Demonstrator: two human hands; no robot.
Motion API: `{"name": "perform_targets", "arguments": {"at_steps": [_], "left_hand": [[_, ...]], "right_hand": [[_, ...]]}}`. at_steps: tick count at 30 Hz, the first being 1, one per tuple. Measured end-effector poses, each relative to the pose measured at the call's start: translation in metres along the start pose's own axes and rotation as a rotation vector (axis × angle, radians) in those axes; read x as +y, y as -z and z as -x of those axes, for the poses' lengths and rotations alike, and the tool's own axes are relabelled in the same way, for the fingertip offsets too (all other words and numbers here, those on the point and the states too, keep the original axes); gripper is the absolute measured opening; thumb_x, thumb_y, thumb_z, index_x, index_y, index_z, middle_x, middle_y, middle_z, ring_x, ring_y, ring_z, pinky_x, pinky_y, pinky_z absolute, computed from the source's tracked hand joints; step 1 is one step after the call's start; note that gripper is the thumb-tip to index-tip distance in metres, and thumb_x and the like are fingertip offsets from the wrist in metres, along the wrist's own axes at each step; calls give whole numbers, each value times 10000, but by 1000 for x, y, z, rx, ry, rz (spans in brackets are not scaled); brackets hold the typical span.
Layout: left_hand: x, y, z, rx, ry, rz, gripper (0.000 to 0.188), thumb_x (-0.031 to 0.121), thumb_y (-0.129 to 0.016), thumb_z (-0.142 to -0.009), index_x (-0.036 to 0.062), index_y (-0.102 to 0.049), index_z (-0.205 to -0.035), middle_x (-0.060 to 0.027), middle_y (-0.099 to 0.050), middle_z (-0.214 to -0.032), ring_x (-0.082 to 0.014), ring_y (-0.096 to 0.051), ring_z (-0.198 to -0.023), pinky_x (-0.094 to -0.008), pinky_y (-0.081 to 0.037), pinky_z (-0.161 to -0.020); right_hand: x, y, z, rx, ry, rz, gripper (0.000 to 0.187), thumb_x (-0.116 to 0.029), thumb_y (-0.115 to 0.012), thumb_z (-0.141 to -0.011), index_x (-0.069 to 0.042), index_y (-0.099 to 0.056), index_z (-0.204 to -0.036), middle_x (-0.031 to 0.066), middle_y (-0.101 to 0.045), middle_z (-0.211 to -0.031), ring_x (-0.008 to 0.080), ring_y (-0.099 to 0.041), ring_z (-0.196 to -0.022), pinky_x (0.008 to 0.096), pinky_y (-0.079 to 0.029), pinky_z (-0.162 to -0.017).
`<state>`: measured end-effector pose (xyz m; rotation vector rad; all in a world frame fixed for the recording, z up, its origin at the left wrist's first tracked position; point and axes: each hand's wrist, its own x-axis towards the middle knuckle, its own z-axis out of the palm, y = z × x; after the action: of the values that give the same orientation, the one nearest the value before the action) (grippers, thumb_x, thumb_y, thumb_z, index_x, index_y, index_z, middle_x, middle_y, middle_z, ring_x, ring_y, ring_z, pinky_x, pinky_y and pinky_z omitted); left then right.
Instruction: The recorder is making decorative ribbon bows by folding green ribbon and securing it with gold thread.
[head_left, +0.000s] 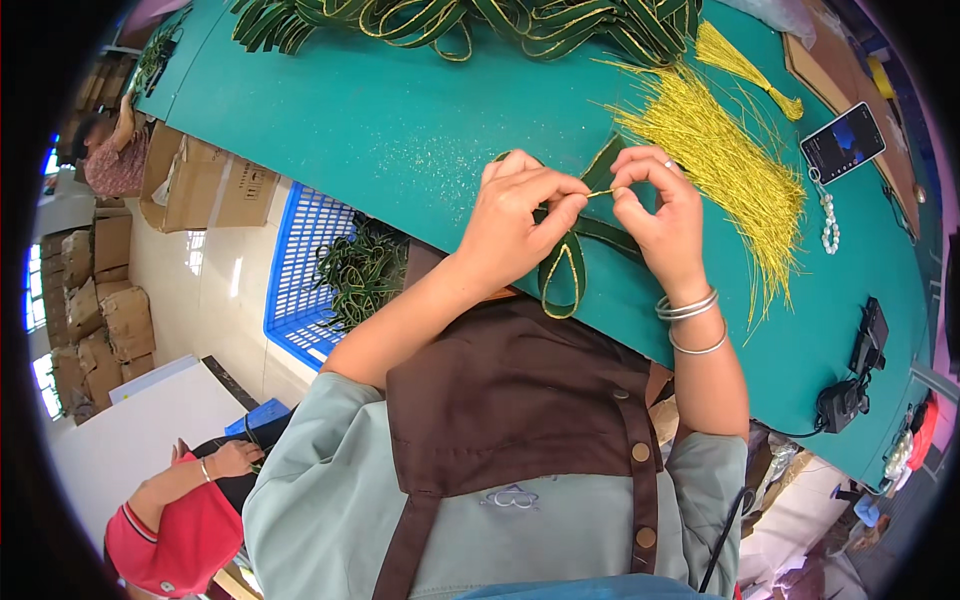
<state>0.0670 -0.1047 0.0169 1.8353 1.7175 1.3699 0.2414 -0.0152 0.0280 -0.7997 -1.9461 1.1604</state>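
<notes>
Above the table's near edge, my left hand [520, 215] and my right hand [660, 205] face each other, fingertips pinched. A thin gold tie wire [600, 193] stretches between them, one end in each pinch. Just beneath lies a green ribbon bow [563, 272] with gold edging; one loop hangs toward me and other parts spread out under my hands. My fingers cover the middle of the bow. Right of my right hand, a wide pile of gold wires [735, 165] is spread on the green table [370, 150].
Many looped green ribbons [480, 25] lie along the far edge. A tied gold bundle [750, 70], a phone [843, 142] with a beaded strap and a black device [870, 335] are on the right. A blue basket [295, 265] of finished bows stands left; other people work nearby.
</notes>
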Motion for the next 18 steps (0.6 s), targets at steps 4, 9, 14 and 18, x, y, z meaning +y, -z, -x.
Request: {"name": "perform_targets", "arguments": {"at_steps": [4,9,14,18], "left_hand": [[-1,3,2,-25,-8,-44,58,139,-753,-833,117,-740,-885,21,-633,-705,-170,-564,-776,-355,-406,-824],[0,3,2,-33,-33,-63,74,106,-753,-833,89,-741,-904,-6,-660,-742,-193,-558,-779,-344,-410,-770],[11,15,2,25,-172,-137,88,58,-754,-818,73,-720,-898,-23,-627,-743,-215,-556,-772,-352,-421,-746],[9,92,24,362,-28,-390,80,43,-720,-883,68,-691,-953,-89,-633,-835,-232,-589,-754,-340,-478,-672]], "right_hand": [[-5,2,-5,65,116,21,114,-16,-677,-775,-22,-648,-885,93,-661,-1041,218,-611,-1014,351,-463,-970],[-14,10,-5,-82,371,395,161,-69,-751,-774,-62,-679,-917,75,-667,-986,250,-611,-1004,438,-433,-1034],[-20,8,-4,-116,513,409,124,-49,-771,-774,-94,-695,-861,40,-662,-855,237,-624,-842,492,-429,-1026],[-12,17,-4,226,250,190,45,-46,-720,-848,-28,-706,-887,82,-661,-834,259,-629,-816,397,-504,-905]]}}
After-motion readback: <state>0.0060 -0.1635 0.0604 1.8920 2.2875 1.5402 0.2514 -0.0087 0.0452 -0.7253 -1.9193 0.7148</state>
